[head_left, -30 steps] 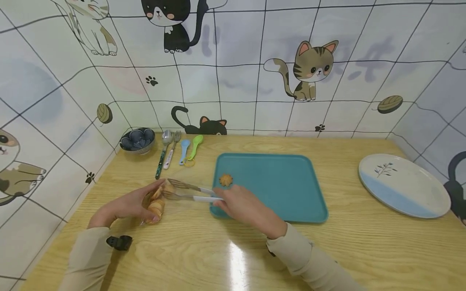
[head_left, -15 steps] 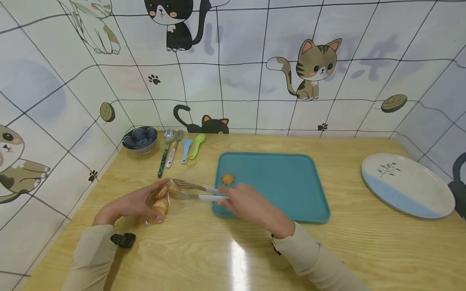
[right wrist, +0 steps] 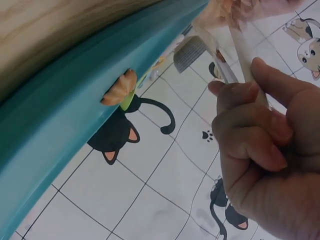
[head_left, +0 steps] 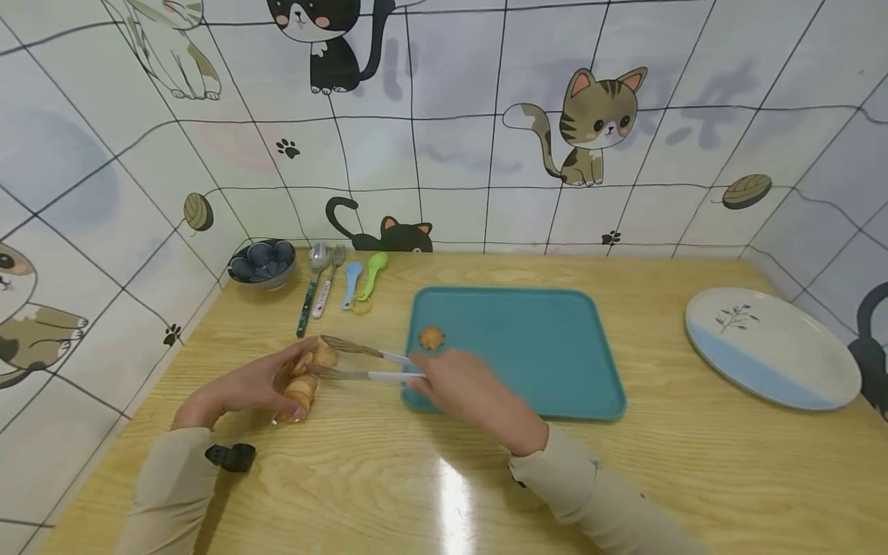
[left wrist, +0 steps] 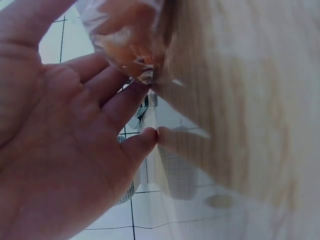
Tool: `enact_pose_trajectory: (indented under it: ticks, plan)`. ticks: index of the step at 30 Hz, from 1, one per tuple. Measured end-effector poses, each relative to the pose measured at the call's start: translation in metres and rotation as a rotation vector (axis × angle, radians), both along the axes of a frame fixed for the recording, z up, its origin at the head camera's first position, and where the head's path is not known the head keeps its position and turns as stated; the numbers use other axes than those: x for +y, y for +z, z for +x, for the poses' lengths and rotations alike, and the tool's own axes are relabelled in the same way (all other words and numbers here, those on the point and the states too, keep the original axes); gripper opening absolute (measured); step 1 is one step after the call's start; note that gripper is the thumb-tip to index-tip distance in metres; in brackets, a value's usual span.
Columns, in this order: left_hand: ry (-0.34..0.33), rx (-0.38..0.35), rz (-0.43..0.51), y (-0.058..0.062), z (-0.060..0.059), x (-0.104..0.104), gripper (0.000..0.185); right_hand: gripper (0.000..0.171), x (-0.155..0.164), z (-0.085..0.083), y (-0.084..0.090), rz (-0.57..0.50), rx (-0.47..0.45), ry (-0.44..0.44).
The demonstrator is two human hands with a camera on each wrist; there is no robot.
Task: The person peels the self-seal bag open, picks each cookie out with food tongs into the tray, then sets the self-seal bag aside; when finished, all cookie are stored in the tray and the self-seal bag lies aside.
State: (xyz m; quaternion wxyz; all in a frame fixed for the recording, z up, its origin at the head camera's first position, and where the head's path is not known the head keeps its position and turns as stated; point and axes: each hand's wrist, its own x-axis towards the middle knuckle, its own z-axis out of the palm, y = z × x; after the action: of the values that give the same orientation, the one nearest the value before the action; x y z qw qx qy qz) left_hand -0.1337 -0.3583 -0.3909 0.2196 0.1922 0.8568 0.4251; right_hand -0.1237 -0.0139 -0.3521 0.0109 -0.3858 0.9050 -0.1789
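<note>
At the left of the table, my left hand grips a clear plastic bag of golden-brown cookies, thumb on the near side and fingers behind. The bag's clear film shows against the fingers in the left wrist view. My right hand holds tongs with white handles, pinched between thumb and fingers. The tongs' two spread tips reach the bag's far end, one on each side of a round cookie. Whether they touch it I cannot tell. Another cookie lies on the teal tray, near its left edge.
Behind the left hand stand a bowl of dark blue pieces, a spoon, a fork, and small blue and green spoons. An oval plate lies at the right. Cat-patterned walls enclose the table.
The head view shifts slightly. Both hands keep nearly the same place at the bag, and the round cookie between the tongs' tips shows more plainly now. The cookie on the tray stays put.
</note>
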Motion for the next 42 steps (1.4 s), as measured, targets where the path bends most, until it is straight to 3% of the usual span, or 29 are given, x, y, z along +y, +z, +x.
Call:
enact_pose_trajectory:
  ticks: [5, 14, 22, 29, 35, 42]
  plan:
    - [0.007, 0.024, -0.011, 0.001, 0.0, -0.001, 0.108, 0.017, -0.005, 0.002, -0.002, -0.022, 0.01, -0.024]
    - [0.013, 0.001, -0.018, 0.0, 0.0, -0.001, 0.108, 0.023, -0.003, 0.003, -0.001, -0.015, 0.06, 0.036]
    - [0.005, 0.027, -0.056, 0.002, -0.001, 0.0, 0.109, 0.025, 0.002, 0.004, 0.006, -0.01, 0.007, 0.032]
    - [0.012, 0.035, -0.072, 0.001, 0.0, -0.001, 0.107, 0.039, 0.005, 0.002, 0.007, 0.0, -0.045, 0.008]
    - [0.001, 0.037, -0.058, -0.001, 0.001, -0.002, 0.107, 0.017, 0.001, 0.003, 0.004, 0.032, -0.1, -0.029]
    - [-0.01, 0.062, -0.059, -0.002, 0.0, -0.002, 0.107, 0.019, -0.001, 0.001, 0.002, 0.005, -0.117, -0.01]
